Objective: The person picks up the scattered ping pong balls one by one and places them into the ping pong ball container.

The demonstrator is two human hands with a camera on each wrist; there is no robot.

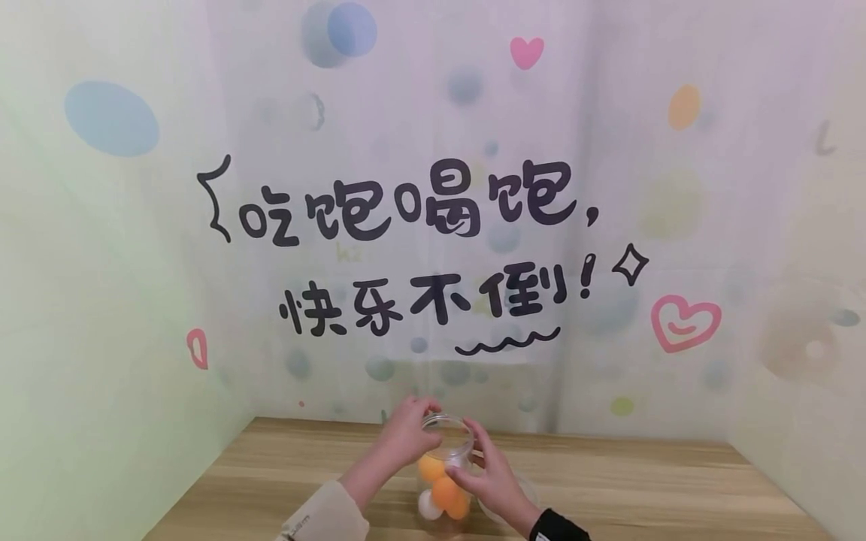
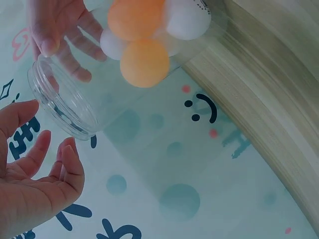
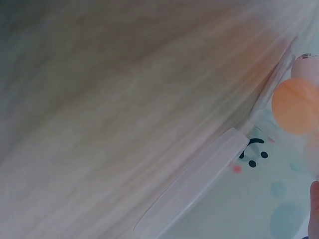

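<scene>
The clear jar [image 1: 452, 448] is standing upright at the lower centre of the head view, its rim facing upward. Orange balls [image 1: 446, 492] and white balls [image 2: 188, 19] are resting inside it. The right hand [image 1: 497, 481] is holding the jar on its right side, thumb and fingers closing around the wall. The left hand [image 1: 404, 436] is hovering at the upper left of the jar; its fingers are bending loosely, well separated from the thumb, and gripping nothing. Whether they are touching the rim, one cannot tell. A translucent disc [image 3: 194, 184] is lying on the table [image 1: 304, 466], partly behind the right hand. A printed backdrop [image 1: 433, 113] is filling the upper frame.
</scene>
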